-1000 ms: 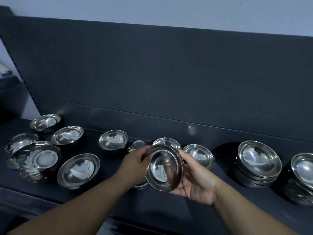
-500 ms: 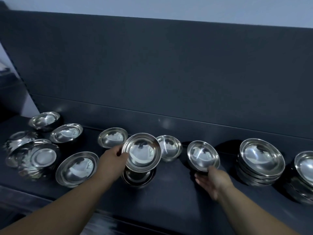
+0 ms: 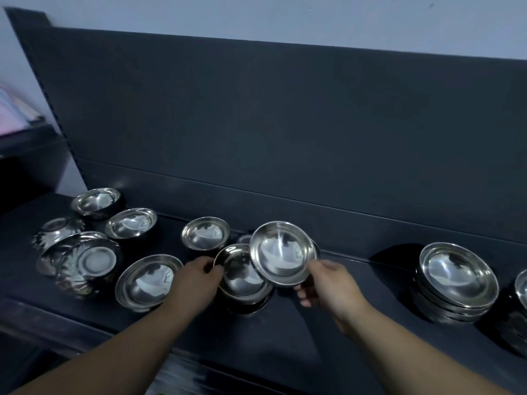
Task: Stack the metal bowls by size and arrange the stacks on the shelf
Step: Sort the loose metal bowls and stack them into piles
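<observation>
Steel bowl [image 3: 282, 253], tilted, is pinched at its rim by your right hand [image 3: 328, 283], overlapping the small bowl stack [image 3: 242, 280] whose left rim your left hand [image 3: 196, 280] grips. Behind that stack a half-hidden bowl [image 3: 244, 238] barely shows; far right of it, an end stack [image 3: 522, 289] is cut off. Dark shelf [image 3: 285, 337], dark back panel [image 3: 285, 124], pale wall [image 3: 285, 18].
</observation>
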{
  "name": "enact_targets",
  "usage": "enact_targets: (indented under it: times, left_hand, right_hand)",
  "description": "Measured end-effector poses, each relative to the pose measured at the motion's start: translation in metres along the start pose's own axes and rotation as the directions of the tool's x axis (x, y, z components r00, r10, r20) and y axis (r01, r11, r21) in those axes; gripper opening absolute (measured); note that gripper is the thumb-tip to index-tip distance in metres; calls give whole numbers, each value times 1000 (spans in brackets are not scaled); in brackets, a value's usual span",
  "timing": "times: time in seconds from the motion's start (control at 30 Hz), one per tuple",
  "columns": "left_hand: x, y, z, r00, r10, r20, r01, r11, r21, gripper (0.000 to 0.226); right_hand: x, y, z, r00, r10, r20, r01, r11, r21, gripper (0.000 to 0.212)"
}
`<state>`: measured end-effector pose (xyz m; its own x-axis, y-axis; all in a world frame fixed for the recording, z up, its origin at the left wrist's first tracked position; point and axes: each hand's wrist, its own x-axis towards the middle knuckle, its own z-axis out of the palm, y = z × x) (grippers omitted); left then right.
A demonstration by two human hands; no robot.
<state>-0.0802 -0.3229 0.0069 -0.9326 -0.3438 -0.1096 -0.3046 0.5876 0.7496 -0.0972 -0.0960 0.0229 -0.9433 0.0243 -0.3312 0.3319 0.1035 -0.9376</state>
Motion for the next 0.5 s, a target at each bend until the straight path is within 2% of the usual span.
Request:
enact_targets:
  times: [0.2, 0.33, 0.5]
  left_hand:
    - [-1, -6, 4, 998, -42, 55, 45, 997, -63, 34]
    - [-6, -14, 6, 993, -65, 97, 84, 974, -210, 32]
    - [-10, -19, 11, 986, -84, 144, 135, 907, -399, 27]
  right_hand:
    - [6, -2, 19, 995, 51, 91, -39, 990, -139, 28]
    - [9, 5, 25, 989, 89, 118, -62, 975, -215, 28]
    - [12, 8, 31, 986, 67, 155, -22, 961, -275, 26]
